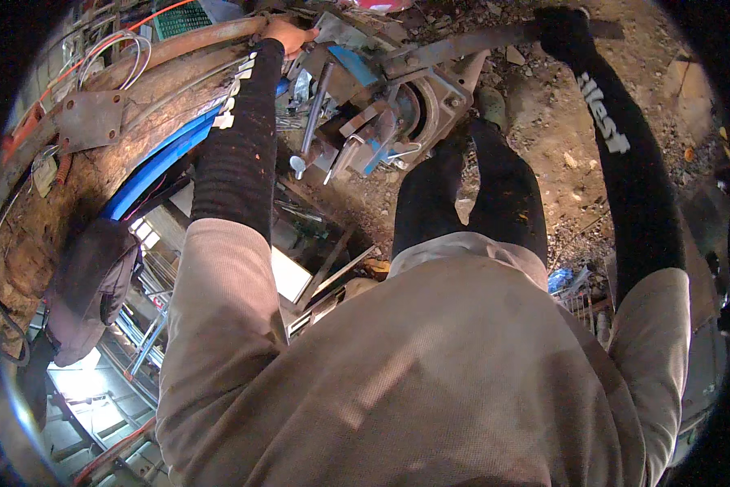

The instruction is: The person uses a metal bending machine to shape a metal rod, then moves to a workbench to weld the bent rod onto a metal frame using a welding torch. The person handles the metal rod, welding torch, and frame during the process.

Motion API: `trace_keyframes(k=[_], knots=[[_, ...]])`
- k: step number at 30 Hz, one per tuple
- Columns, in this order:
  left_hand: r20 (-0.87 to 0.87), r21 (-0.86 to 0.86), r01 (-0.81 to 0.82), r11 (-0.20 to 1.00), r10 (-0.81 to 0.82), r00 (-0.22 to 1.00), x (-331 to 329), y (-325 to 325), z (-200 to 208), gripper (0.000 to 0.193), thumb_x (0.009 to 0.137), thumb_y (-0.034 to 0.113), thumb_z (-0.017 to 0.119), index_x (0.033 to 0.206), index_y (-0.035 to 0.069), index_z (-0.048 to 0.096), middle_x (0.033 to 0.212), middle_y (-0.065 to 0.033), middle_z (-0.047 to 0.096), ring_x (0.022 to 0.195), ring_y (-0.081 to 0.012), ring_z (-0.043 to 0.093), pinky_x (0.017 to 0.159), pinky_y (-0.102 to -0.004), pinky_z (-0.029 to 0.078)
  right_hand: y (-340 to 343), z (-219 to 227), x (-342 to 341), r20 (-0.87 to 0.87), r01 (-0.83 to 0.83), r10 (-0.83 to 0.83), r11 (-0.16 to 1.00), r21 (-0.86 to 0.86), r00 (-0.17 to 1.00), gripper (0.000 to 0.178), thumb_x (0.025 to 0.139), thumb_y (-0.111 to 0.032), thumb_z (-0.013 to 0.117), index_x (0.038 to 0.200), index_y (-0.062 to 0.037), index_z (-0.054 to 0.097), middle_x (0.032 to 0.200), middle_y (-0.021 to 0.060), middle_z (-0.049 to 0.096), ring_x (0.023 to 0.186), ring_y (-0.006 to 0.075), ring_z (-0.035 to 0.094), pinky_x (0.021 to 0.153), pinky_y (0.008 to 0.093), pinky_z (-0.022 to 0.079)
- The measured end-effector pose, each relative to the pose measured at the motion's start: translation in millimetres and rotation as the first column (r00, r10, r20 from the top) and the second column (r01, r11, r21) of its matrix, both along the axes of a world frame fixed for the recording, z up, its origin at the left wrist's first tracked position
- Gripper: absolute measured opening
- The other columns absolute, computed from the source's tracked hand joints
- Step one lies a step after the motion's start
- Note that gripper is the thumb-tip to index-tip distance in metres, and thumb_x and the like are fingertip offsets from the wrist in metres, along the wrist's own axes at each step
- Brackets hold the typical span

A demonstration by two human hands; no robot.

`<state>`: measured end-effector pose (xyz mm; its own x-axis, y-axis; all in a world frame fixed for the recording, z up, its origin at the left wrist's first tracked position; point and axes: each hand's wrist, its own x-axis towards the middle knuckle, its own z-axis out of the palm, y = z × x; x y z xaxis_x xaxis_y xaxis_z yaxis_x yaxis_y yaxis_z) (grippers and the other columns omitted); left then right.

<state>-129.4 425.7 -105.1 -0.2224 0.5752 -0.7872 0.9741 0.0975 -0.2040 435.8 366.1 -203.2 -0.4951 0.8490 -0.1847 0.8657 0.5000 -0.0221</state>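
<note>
Stony brown ground (572,174) spreads before us and to our right, littered with small chips, while at our left a worn wooden beam (158,114) bends along the edge of our view, with a flat brown plate (93,122) and loops of pale wire (137,57) on it. Ahead of us sits a metal machine (450,101) with a round opening, and across its top a long flat metal bar (462,49) reaches away to our right. Our right hand (561,34) is on that bar near its far end, fingers clamped around it, dark and short of detail. Our left hand (290,34) is at the top end of the beam, beside a grey plate (340,31); one finger sticks out, and we cannot tell how the others stand. Between our left arm and the machine, a steel rod (318,109) lies slanted near a blue piece (353,65)
</note>
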Motion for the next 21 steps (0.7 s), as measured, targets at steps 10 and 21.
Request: trace_keyframes(k=[10,21], knots=[[0.498,-0.123,-0.660,0.741,0.621,0.605,-10,-27,40,0.055,0.091,0.043,0.073,0.132,0.009,0.061,0.122,-0.0061,0.063,0.107,-0.0199,0.063,0.091,-0.0394,0.051,29,34,-32,0.093,0.076,-0.065,0.990,-0.118,0.994,0.031,0.081,-0.032,0.069,0.106,-0.0143,0.071,0.100,0.0126,0.072,0.095,0.0332,0.069,0.080,0.0535,0.050],[0.679,-0.133,-0.528,0.839,0.465,0.568,-19,-34,24,0.056,0.090,0.053,0.073,0.120,0.005,0.072,0.101,-0.0102,0.072,0.092,-0.0227,0.066,0.086,-0.0396,0.055,32,44,-36,0.104,0.077,-0.063,0.988,-0.133,0.993,0.028,0.081,-0.033,0.069,0.102,-0.0145,0.071,0.098,0.0121,0.072,0.093,0.0333,0.068,0.081,0.0536,0.049]])
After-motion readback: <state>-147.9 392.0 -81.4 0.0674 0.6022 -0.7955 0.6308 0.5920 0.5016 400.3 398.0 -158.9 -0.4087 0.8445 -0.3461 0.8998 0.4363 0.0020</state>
